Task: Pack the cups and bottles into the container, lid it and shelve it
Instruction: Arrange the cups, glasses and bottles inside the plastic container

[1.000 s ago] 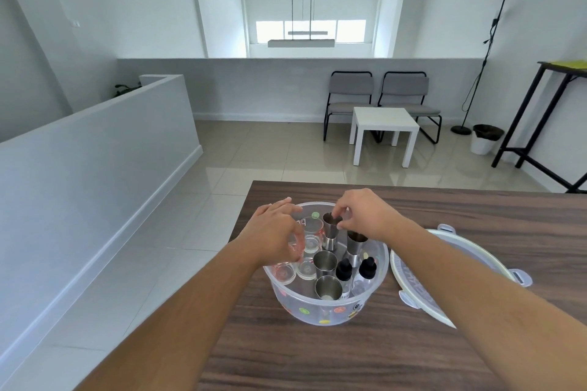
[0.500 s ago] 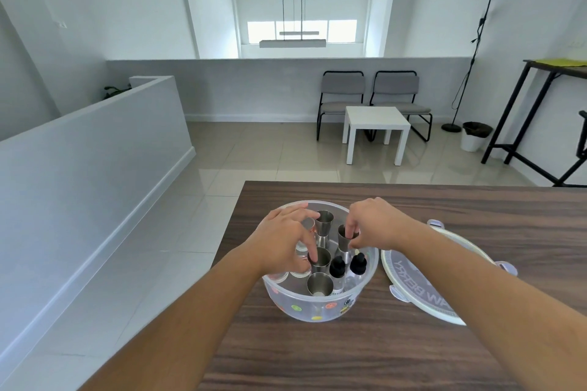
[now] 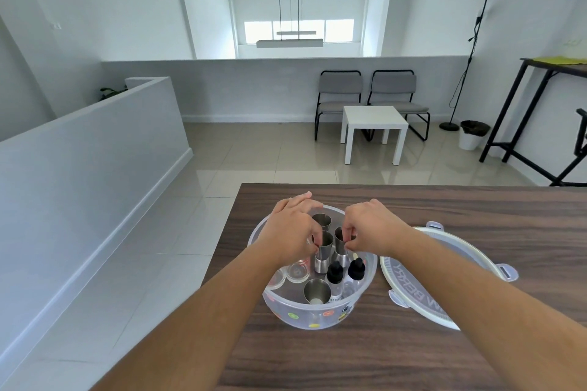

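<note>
Where tiles gleam, wooden table (image 3: 476, 216), chairs (image 3: 365, 95)

Both hands, left hand (image 3: 293, 233) and right hand (image 3: 370, 227), are pinching 2 steel cups (image 3: 323, 249) inside the container (image 3: 313, 311); lid (image 3: 444, 276) is lying beside.

Two grey chairs (image 3: 368, 95) stand behind a small white table (image 3: 373, 122) at centre right. A black floor lamp (image 3: 470, 41) and white bin (image 3: 473, 135) occupy the right edge.

Office lounge: paired chairs (image 3: 371, 95), partitions.
</note>
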`<state>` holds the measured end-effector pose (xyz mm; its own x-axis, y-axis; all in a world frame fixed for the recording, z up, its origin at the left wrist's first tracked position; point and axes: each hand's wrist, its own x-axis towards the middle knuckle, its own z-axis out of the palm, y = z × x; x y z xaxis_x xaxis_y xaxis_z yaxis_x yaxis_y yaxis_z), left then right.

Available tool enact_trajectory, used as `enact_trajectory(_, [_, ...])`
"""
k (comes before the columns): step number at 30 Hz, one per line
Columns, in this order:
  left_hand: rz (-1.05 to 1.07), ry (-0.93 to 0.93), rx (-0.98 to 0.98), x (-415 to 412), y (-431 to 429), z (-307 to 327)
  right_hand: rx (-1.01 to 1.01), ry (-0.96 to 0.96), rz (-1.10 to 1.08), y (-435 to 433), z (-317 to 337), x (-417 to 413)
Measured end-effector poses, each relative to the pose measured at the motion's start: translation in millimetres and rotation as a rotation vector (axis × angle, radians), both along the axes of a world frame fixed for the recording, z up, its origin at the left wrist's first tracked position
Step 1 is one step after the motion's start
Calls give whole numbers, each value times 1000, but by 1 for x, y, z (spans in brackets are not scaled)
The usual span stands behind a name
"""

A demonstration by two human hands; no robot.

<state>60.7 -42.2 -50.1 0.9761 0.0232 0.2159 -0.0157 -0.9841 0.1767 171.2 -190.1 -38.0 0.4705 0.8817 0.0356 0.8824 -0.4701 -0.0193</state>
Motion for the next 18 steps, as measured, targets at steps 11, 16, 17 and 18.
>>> enact_trajectory(11, [51, -7, 131, 4, 8, 3, 123, 26, -26, 5, -14, 7])
enact_trajectory(16, [36, 11, 105, 3, 13, 6, 165, -2, -31, 10, -17, 7])
enact_trajectory(17, [29, 11, 86, 2, 13, 6, 167, -4, -28, 10, -18, 7])
enact_trajectory(18, [22, 11, 71, 3, 13, 6, 167, -6, -24, 11, -18, 8])
